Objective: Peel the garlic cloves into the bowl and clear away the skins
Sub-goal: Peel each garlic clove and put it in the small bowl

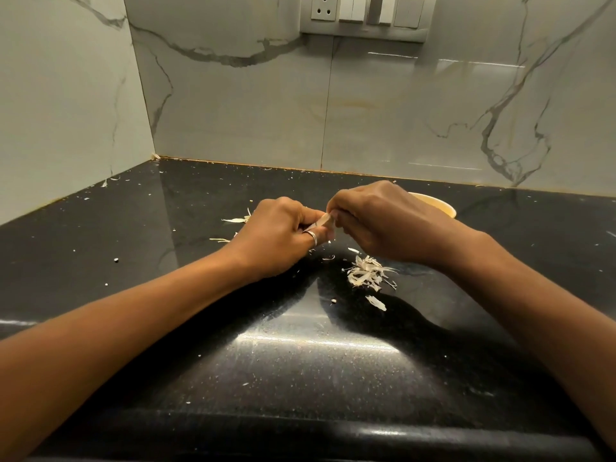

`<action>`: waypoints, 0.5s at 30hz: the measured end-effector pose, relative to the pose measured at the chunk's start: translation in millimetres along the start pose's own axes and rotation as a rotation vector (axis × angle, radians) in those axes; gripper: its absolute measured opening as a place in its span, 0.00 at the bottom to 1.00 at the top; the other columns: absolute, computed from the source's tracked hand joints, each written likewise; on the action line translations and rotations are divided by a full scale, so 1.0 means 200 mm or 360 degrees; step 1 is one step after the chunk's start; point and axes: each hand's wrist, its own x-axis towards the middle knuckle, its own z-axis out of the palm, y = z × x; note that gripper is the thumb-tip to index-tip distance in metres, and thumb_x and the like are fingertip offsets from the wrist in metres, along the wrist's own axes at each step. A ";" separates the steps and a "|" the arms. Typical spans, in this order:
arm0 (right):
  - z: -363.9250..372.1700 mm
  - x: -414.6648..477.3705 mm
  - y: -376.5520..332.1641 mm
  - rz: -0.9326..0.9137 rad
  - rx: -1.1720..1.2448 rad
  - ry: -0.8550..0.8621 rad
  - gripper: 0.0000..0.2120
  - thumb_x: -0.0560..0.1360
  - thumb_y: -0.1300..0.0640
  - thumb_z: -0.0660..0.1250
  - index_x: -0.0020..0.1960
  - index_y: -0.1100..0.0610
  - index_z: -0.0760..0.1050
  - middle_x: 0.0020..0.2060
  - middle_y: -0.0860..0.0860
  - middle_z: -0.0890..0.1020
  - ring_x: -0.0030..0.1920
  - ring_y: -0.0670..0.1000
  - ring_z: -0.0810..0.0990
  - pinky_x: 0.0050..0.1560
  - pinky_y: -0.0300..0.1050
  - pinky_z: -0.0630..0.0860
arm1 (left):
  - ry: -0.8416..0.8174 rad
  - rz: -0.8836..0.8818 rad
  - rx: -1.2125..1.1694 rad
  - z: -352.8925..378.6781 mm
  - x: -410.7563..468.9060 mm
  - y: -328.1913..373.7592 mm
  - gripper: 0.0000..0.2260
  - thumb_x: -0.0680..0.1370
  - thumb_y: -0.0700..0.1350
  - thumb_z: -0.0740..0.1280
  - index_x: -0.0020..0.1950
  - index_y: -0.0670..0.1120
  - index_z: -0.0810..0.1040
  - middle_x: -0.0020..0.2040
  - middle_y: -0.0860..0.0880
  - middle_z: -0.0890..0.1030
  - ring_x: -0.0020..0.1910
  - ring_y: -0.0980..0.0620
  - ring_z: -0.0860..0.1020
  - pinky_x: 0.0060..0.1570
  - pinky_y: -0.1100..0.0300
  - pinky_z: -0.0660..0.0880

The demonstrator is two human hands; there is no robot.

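Black polished countertop (166,278) in a corner of marble-look wall tiles (250,121), switch panel (365,15) up top. Both hands meet over the counter's middle, fingertips together on one garlic clove (325,222). The left hand (276,238), w/ a ring (312,237) on one finger, pinches the near-left end; the right hand (383,221) curls its fingers round the far-right end. Clove is held just above the counter, btwn the two hands, not in the bowl (440,205). Bowl sits just behind the right hand & is mostly hidden by it; contents can't be seen. Skins (366,273) lie in a small heap below the right wrist, w/ a few stray bits (235,220) left of the left hand. Step in hand looks like stripping the skin off this clove. To do it well, prob.: left hand acts as steady anchor, right thumbnail catches the papery edge at one tip & pulls along the length, not across, so skin comes off in strips rather than crumbs. Let strips drop on the existing heap, so clearing up is one sweep. Then a short reach back to drop the bare clove in the bowl. Clove's long axis runs roughly across the view, tilted: one end low toward the left hand, other end higher & farther, toward the right hand. Root vs tip can't be told; fingers cover too much.
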 end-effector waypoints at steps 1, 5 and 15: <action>0.00 0.00 0.00 -0.0007 -0.0033 -0.0034 0.08 0.82 0.59 0.61 0.55 0.59 0.78 0.40 0.53 0.81 0.37 0.55 0.77 0.38 0.47 0.71 | 0.0005 0.0039 0.0072 0.00 0.00 0.00 0.08 0.81 0.51 0.69 0.48 0.52 0.87 0.32 0.44 0.77 0.31 0.49 0.73 0.36 0.51 0.70; 0.01 0.00 -0.02 -0.0047 -0.0258 -0.0187 0.07 0.82 0.59 0.59 0.52 0.61 0.75 0.39 0.53 0.77 0.35 0.59 0.75 0.36 0.53 0.71 | -0.0018 0.0128 0.0304 0.01 0.00 -0.01 0.16 0.79 0.54 0.64 0.37 0.45 0.81 0.31 0.43 0.72 0.32 0.46 0.70 0.34 0.50 0.67; 0.02 0.00 -0.08 -0.0254 -0.0441 -0.0103 0.09 0.74 0.60 0.60 0.35 0.60 0.72 0.26 0.55 0.72 0.24 0.54 0.60 0.26 0.44 0.57 | -0.0066 0.0186 0.0423 0.02 0.01 -0.03 0.15 0.74 0.50 0.61 0.34 0.42 0.77 0.31 0.42 0.73 0.33 0.43 0.72 0.33 0.49 0.68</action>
